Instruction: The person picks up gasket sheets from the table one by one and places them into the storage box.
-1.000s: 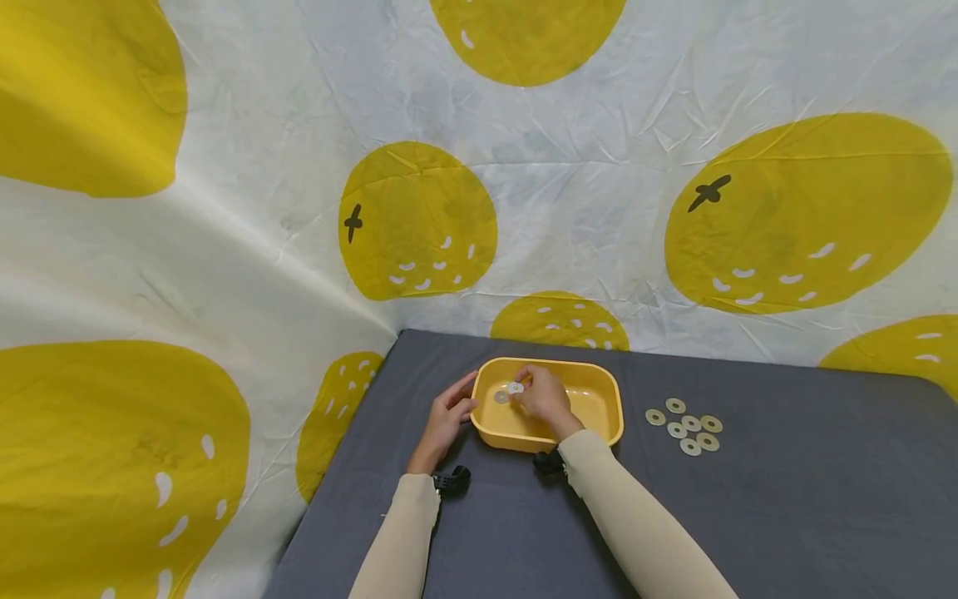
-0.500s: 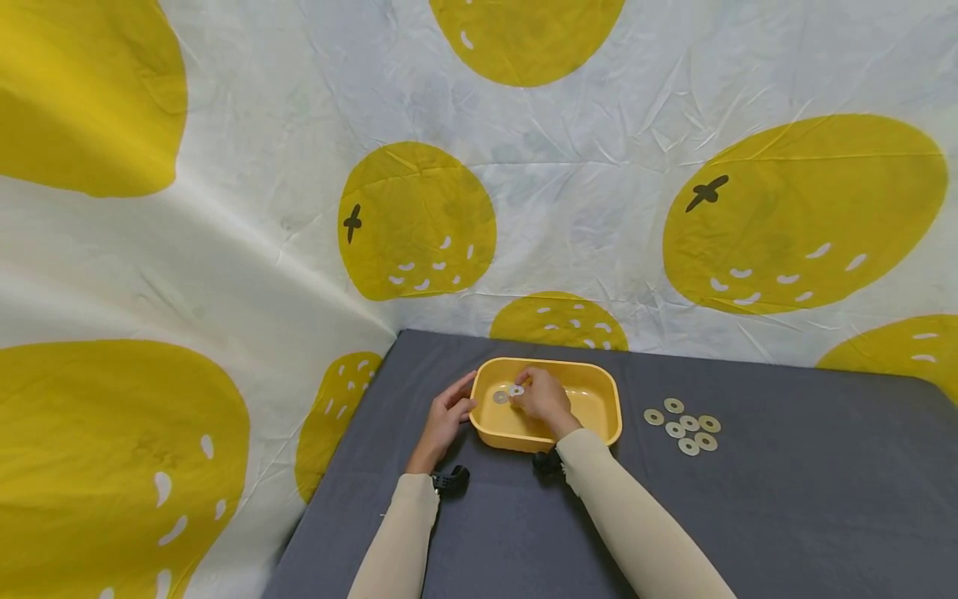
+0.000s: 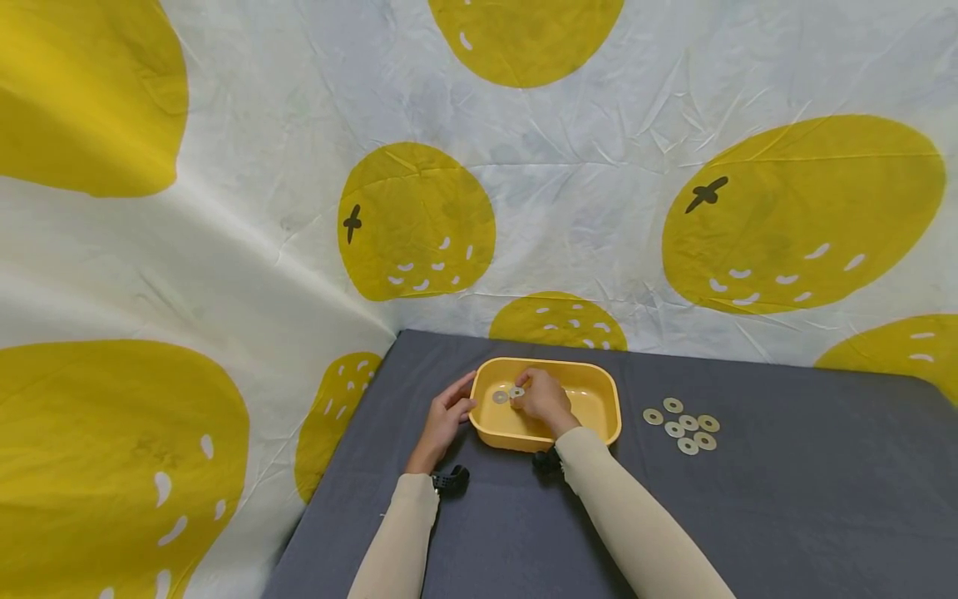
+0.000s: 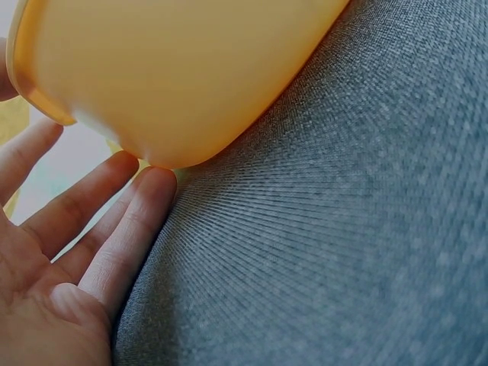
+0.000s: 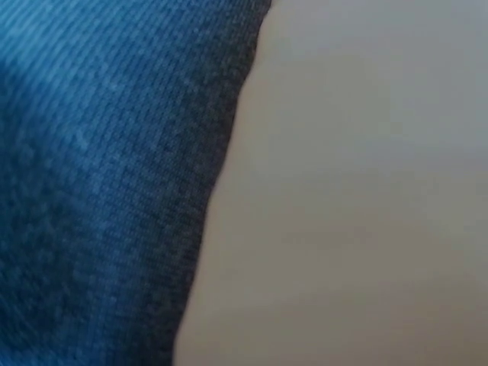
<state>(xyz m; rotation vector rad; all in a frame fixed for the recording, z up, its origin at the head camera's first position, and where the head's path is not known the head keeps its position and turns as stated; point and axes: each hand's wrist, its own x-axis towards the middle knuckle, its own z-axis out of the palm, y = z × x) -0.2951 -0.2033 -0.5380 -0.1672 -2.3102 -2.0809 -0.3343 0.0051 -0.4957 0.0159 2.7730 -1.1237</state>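
In the head view, my right hand (image 3: pixel 545 398) reaches into a yellow plastic basin (image 3: pixel 609 416) and pinches a flat silvery washer (image 3: pixel 516 392) at its fingertips, low over the floor. A second washer (image 3: pixel 500 398) lies flat in the basin just left of it. My left hand (image 3: pixel 443 420) is at the basin's left end. The left wrist view shows its fairly straight fingers (image 4: pixel 126 248) touching the outer wall of the basin (image 4: pixel 175 76). The right wrist view is blurred, with a pale surface (image 5: pixel 351 191) hiding the right hand's fingers.
Several loose washers (image 3: pixel 688 423) lie in a cluster on the dark grey tablecloth (image 3: pixel 808 482), right of the basin. A white curtain (image 3: pixel 569 225) printed with yellow fruit hangs behind the table and along its left side.
The pinched washer has dropped slightly towards the basin floor with the right hand's fingertips. The left hand and the basin have hardly moved.
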